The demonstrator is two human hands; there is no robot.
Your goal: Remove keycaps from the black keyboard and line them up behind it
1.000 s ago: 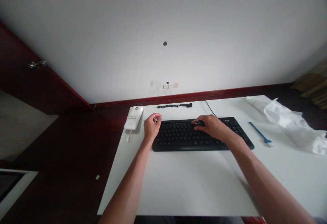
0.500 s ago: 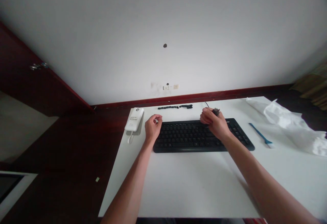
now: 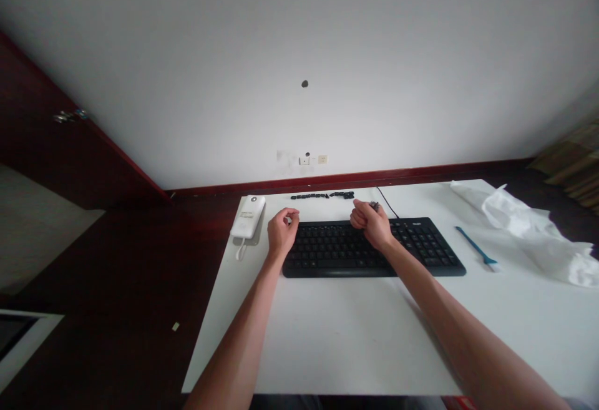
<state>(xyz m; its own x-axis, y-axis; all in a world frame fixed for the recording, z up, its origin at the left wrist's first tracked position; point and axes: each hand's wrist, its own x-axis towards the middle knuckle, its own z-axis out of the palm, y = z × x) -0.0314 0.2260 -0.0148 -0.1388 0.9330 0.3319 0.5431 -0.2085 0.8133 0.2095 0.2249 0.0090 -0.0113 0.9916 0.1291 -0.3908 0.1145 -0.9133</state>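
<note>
A black keyboard (image 3: 327, 263) lies across the table in front of me. Over its upper left corner is my left hand (image 3: 281, 230), its fingers curled and the thumb close to the index finger. Whatever may be between those fingertips is too small to make out. My right hand (image 3: 374, 226) is closed above the keyboard's upper middle, around a small dark tool (image 3: 374, 206) whose top end shows over the fist. Its lower end is hidden. Just behind the keyboard, several loose black keycaps (image 3: 309, 196) form an uneven row.
A white power bank (image 3: 248, 218) with a strap lies at the table's left edge. To the right are a blue brush (image 3: 475, 244) and a crumpled white bag (image 3: 528, 229). The keyboard's cable (image 3: 387, 201) runs off the white table's (image 3: 327, 335) far edge, toward the wall.
My right hand has moved left along the keyboard with the dark tool, uncovering the cable and more of the right-hand keys. My left hand has stayed almost in place.
</note>
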